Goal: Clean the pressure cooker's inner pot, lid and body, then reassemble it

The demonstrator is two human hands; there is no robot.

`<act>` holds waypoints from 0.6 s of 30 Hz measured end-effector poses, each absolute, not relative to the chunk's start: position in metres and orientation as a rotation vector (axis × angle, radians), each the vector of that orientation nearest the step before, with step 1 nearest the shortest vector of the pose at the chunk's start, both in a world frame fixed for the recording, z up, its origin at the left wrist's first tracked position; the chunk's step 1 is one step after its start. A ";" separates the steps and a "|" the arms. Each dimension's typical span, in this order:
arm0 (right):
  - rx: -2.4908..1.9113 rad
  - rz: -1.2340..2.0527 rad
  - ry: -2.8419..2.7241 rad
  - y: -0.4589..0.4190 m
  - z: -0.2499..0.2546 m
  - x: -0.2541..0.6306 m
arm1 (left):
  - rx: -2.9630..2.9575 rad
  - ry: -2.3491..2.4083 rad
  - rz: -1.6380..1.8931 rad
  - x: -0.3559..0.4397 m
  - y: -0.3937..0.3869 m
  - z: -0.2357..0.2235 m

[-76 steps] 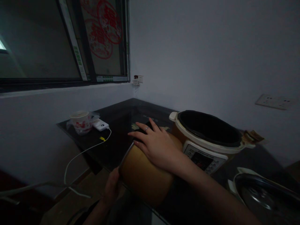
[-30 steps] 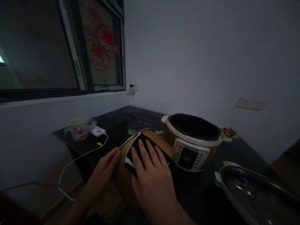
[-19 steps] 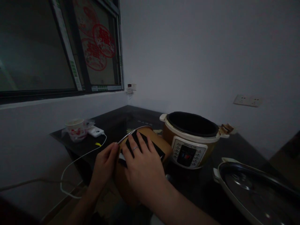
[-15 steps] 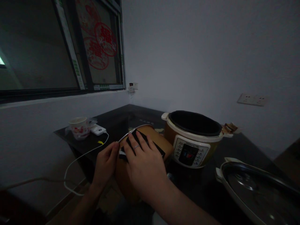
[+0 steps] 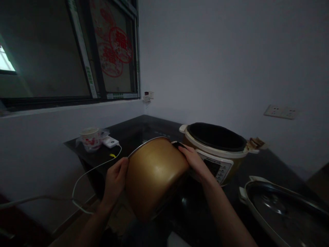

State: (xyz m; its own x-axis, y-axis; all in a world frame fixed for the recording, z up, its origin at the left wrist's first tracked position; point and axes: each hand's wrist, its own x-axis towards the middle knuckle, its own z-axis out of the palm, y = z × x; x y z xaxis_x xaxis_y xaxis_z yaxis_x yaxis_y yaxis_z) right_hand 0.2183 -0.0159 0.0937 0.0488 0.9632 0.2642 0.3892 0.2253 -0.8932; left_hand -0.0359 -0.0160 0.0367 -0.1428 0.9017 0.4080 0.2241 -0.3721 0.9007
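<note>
A gold inner pot from a cooker is held tilted on its side near the table's front edge, its wall turned to me. My left hand grips its rim at the left, thumb and fingers closed. My right hand is at the pot's right side with a black cloth in its fingers, against the wall near the rim. The fingertips of that hand are partly hidden. Just behind stands the electric cooker, lidless, its dark inside showing and its front panel partly covered by my right arm.
The cooker's lid lies upturned at the right. A bowl in clear plastic and a white charger-like box with a white cable are on the dark table's left. Sockets are on the wall.
My right hand, earlier spread flat with the black cloth over the pot's facing wall, has slid right to its far side. My left hand keeps its hold on the rim.
</note>
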 end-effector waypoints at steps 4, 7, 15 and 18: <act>-1.418 0.350 -1.778 -0.035 0.117 0.184 | 1.562 1.320 1.580 -0.037 -0.016 0.035; -1.458 -0.033 -2.055 -0.058 0.130 0.144 | 1.571 1.297 1.602 -0.035 -0.017 0.038; -1.264 -0.321 -2.435 -0.088 0.104 0.089 | 1.637 1.204 1.617 -0.035 -0.019 0.043; -1.298 -0.268 -2.393 -0.083 0.110 0.098 | 1.634 1.231 1.625 -0.035 -0.017 0.036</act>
